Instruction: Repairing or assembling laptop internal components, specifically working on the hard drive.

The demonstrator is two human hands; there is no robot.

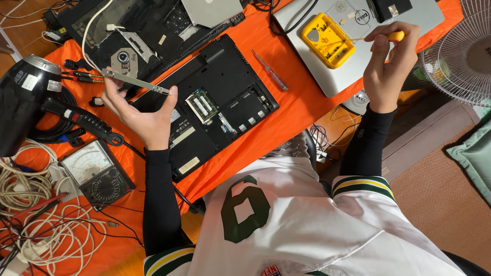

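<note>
My left hand (pixel 137 110) holds a thin grey metal strip (pixel 134 82) by its two ends, above the left edge of an opened black laptop base (pixel 220 102) lying upside down on the orange cloth (pixel 296 117). A green memory module (pixel 201 106) shows in its open bay. My right hand (pixel 386 64) grips a small screwdriver with a yellow handle (pixel 395 36), its tip pointing into a yellow parts box (pixel 327 40). The box rests on a closed silver laptop (pixel 358 30).
A second dismantled black laptop (pixel 138 30) lies at the top left. A black heat gun (pixel 25 102), an analogue multimeter (pixel 94 171), tangled cables (pixel 36 225), a clear-handled screwdriver (pixel 270 71) and a white fan (pixel 460 51) surround the work.
</note>
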